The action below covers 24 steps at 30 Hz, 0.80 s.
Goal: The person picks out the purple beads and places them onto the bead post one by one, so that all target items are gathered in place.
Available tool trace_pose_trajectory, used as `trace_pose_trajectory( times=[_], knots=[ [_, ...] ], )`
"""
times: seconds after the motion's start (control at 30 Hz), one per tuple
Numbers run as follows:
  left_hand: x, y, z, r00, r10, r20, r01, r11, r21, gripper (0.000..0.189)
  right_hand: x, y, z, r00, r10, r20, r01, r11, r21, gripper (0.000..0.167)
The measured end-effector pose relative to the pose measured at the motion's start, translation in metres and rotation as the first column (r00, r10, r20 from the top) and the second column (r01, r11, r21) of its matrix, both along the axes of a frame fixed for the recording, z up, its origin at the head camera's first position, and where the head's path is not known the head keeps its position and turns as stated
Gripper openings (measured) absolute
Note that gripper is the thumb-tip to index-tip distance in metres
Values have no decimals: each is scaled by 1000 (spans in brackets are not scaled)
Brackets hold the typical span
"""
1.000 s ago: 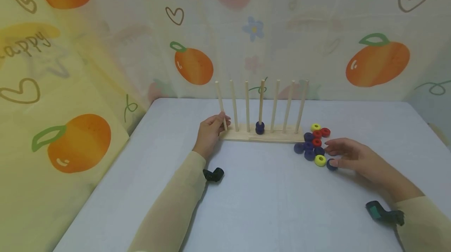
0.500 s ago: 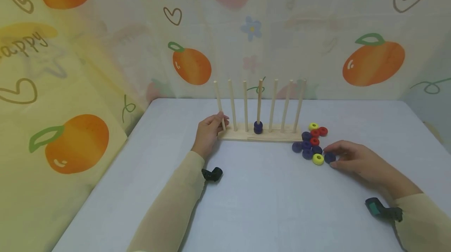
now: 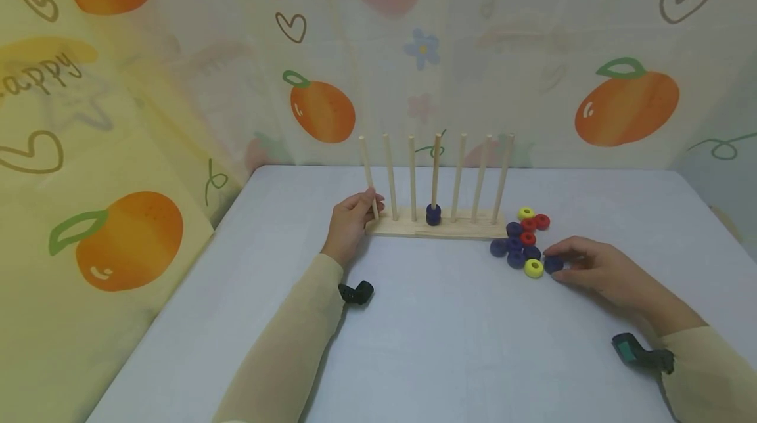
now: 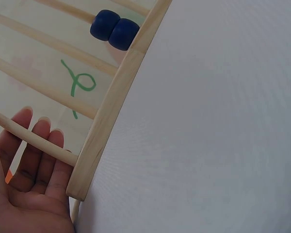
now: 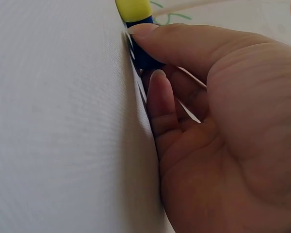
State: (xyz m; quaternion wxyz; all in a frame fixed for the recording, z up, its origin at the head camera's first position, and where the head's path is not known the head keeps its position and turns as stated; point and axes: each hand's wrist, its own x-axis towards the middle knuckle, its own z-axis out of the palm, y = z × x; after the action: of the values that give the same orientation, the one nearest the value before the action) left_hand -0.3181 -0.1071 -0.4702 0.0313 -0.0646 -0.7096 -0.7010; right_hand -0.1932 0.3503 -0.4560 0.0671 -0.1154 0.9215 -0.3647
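Note:
A wooden rack [image 3: 461, 231] with a row of upright pegs stands near the far side of the table. My left hand [image 3: 349, 222] holds its leftmost peg [image 3: 366, 163] low down, thumb and fingers on either side. Two blue beads [image 4: 115, 30] are stacked on the middle peg. At the right, my right hand [image 3: 609, 272] pinches a blue bead [image 3: 553, 265] between thumb and fingers, down at the tabletop. In the right wrist view the thumb covers part of this bead, and a yellow bead [image 5: 134, 9] lies just beyond it.
Loose blue, red and yellow beads, among them a red bead [image 3: 542, 221], cluster at the rack's right end. A white cloth [image 3: 449, 344] covers the table. Behind hangs a printed curtain [image 3: 508, 29] with orange fruit drawings.
My right hand has shifted the blue bead slightly away from me, up beside the near yellow bead, and its fingers have closed in on it. My left hand stays on the peg.

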Motion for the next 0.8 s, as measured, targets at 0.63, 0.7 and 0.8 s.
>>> trace_pose_trajectory(
  times=[0.63,0.7,0.8],
  knots=[
    [2,0,1,1000,-1,4,1,1000,-1,58,1,-3,3,996,-84,-5,84,996,-18,45],
    [2,1,1,1000,0,5,0,1000,-4,59,1,-5,3,997,-78,-25,77,997,-27,44],
    [1,1,1,1000,2,8,-2,1000,0,60,1,-8,4,996,-72,-47,70,997,-37,42]
  ],
)
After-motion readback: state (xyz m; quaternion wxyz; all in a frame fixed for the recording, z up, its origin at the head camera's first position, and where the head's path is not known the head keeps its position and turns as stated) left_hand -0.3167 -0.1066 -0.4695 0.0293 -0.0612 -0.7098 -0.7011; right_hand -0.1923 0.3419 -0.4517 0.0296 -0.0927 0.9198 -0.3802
